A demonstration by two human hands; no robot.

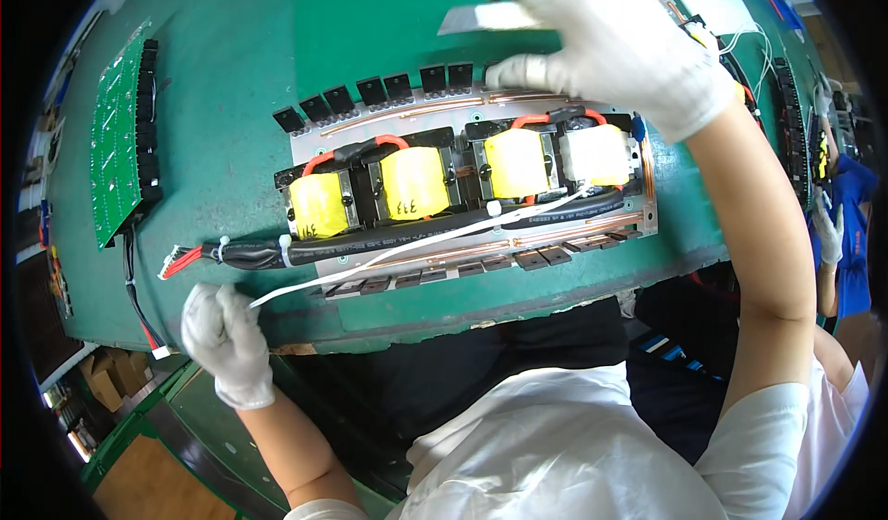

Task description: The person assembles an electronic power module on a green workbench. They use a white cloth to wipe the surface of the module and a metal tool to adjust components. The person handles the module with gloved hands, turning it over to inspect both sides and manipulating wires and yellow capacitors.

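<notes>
My left hand [224, 342], in a white glove, is closed in a pinch on the tail of a long white cable tie [398, 256]. The tie runs slantwise up to a black sleeved wire bundle [407, 236], near the rightmost coil. Above the far right of the circuit assembly [381, 138], my right hand [615, 48] has its gloved fingers spread apart. A pale, slant-ended shape [476, 18] sticks out at its fingers; whether it is a glove tip or a separate piece, I cannot tell. Several yellow-wrapped coils [413, 183] stand in the assembly; the rightmost coil [595, 156] looks white.
A green circuit board [118, 141] with black parts stands at the left of the green table [217, 76]; its cable hangs toward the front edge. More wired parts [740, 67] lie at the right. Beyond them, another person's gloved hand [828, 229] shows.
</notes>
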